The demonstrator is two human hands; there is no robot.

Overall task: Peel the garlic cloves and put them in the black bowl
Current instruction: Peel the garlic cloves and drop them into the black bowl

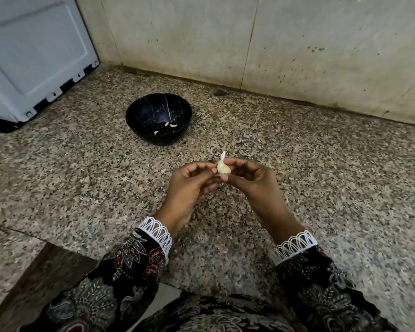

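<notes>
Garlic clove (223, 167) pinched between fingertips of left hand (189, 185) and right hand (252, 180) above granite counter (82, 178); three peeled cloves (170, 127) lie in black bowl (139, 111)

Single head-worn wide-angle view, looking forward and steeply down, both hands close below centre, left hand (189, 185) and right hand (252, 180) meeting, countertop (321, 176) beyond them, wall (297, 44) farthest ahead, edges bowed by the lens

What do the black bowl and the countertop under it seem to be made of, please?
Black bowl: probably glazed ceramic or melamine, going by its glossy black surface with pale marble-like veins. Countertop: polished granite or similar stone, going by its dense grey, black and tan speckle.
</notes>
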